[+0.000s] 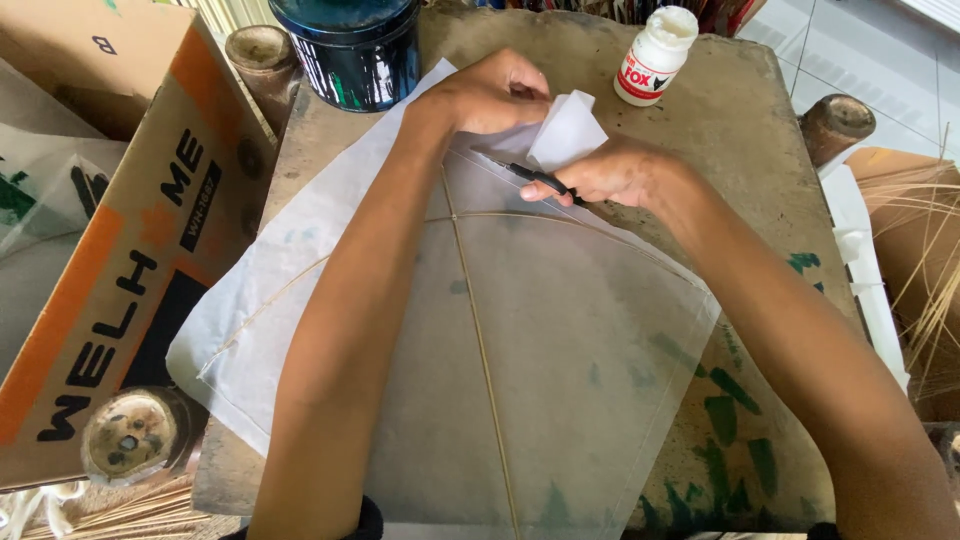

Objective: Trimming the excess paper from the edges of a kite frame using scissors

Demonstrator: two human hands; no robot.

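on stained table (740,130): left hand (490,95) pinching paper (566,130), right hand (610,175) gripping scissors (535,178).

- My left hand (495,92) curls over the top corner of the thin paper sheet (560,340), so I cannot see its fingertips or what they pinch.
- My right hand (615,172) covers the handles of the black scissors (535,178); only the blades show, too small to tell if they are parted.
- The sheet's lower edge and its centre stick (480,340) run off the bottom of the picture.
- The dark paint tin (350,50) is cut off at the top edge.
- The cardboard box (110,250) is cut by the left edge.
- The bundle of thin sticks (925,270) leaves the right edge.
- Both my forearms hide parts of the table (730,120).
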